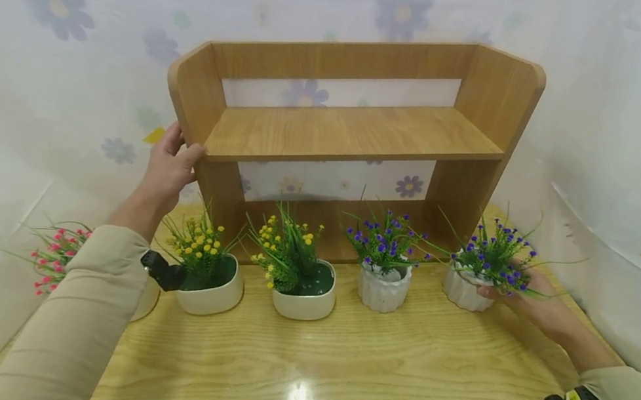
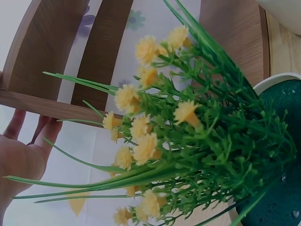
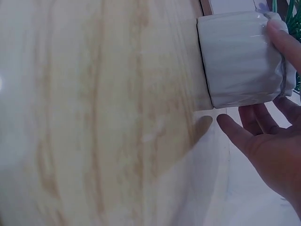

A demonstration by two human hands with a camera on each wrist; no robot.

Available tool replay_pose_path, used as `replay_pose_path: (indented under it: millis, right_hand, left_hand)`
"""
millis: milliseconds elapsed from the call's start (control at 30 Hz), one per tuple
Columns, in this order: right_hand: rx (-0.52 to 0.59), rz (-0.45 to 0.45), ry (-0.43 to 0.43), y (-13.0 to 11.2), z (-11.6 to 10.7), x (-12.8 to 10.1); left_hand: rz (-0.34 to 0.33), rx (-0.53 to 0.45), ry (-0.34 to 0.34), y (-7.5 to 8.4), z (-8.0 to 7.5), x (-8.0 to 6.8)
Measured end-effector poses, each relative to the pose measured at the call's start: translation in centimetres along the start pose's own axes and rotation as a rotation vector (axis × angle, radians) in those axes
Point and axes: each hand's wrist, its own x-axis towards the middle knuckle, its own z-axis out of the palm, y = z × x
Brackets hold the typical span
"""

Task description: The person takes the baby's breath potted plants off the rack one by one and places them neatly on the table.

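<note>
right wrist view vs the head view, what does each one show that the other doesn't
Only the right wrist view shows, close up, the right hand's thumb laid on the rim of the ribbed white pot, the other fingers spread open beside it.

Only the head view shows the whole scene: the wooden shelf with the left hand on its side panel, two yellow-flowered pots, another purple-flowered pot and a pink-flowered plant behind the left sleeve.

Both show the right hand at that rightmost pot, standing on the wooden table.
</note>
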Motion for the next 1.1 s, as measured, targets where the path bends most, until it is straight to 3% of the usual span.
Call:
replay_pose_path:
  millis: [67, 300, 567, 767, 967, 1100]
  right_hand:
    - [-0.012, 0.017, -0.001, 0.0, -0.1, -0.2]
    - [-0.137, 0.210, -0.008, -0.7, -1.1, -1.6]
    - [-0.177, 0.114, 0.039, -0.3, -2.6, -1.4]
    - [-0.159, 0.049, 0.070, -0.7, -4.7, -1.3]
    - [-0.320, 0.122, 0.126, -3.1, -6.6, -1.4]
    - [-0.335, 0.137, 0.217, -5.0, -7.8, -1.5]
  left_hand:
    - [0.002, 0.003, -0.007, -0.1, 0.2, 0.1]
    - [0.000, 0.012, -0.003, 0.1, 0.1, 0.0]
    - [-0.038, 0.046, 0.027, 0.4, -1.6, -0.4]
    - [-0.057, 0.237, 0.010, 0.5, -2.6, -1.4]
    - [-0.045, 0.414, 0.023, 0.7, -3.2, -3.4]
    - [0.010, 0.556, 0.067, 1.0, -3.9, -4.9]
